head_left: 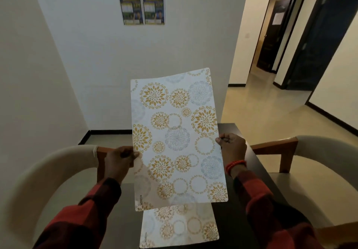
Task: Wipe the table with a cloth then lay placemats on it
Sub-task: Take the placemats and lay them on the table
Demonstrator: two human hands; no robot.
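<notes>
Much of the dark table [249, 171] is hidden behind a raised placemat [178, 138], and its near edge is cut off by the bottom of the frame. A second placemat [180, 227] is laid flat on the table nearer the person, its far end covered by the raised one and its near corner lost at the frame's edge. The raised placemat is held in the air above the table, tilted upward and away, by its two long edges. The left hand [119, 160] is curled around the left edge, thumb pressed on the patterned face. The right hand [232, 146] pinches the right edge, its fingers mostly hidden behind the sheet. Both placemats are thin, flexible rectangles with rounded corners, pale, printed with gold and grey-blue floral circles. Cream curved-back chairs [327, 152] with wooden frames are seen at either side.
</notes>
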